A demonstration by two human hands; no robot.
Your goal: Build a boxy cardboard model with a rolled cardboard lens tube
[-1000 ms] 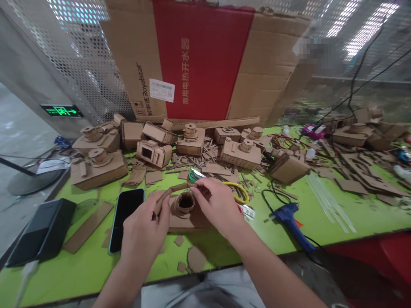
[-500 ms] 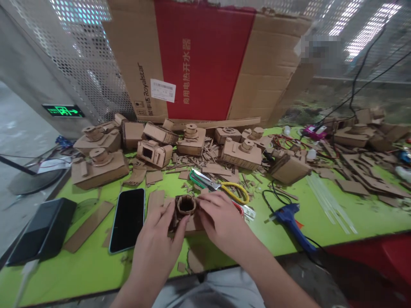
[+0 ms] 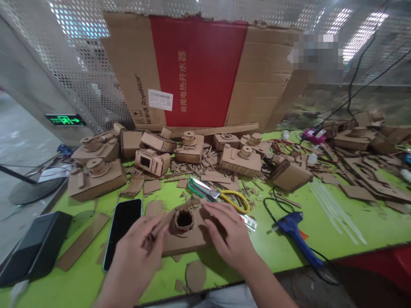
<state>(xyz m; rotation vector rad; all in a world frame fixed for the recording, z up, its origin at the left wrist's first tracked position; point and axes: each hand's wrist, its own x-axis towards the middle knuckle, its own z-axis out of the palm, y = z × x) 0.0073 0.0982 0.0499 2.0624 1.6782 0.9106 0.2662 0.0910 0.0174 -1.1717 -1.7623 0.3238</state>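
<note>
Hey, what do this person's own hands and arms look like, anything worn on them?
The left hand and right hand are bare: no gloves, rings, watch or bracelet show. The visible forearms are uncovered too, with no sleeves in view. Pale cloth, probably clothing, shows at the bottom edge.

Perforated wall (image 3: 80, 30), green exit sign (image 3: 65, 120) — lit, grey floor (image 3: 16, 128), lime-green table (image 3: 272, 250)

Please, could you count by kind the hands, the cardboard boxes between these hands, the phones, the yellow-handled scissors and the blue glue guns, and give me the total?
Hands: 2 (left hand, right hand)
Box between the hands: 1
Phone: 1
Yellow-handled scissors: 1
Blue glue gun: 1
Total: 6
</note>
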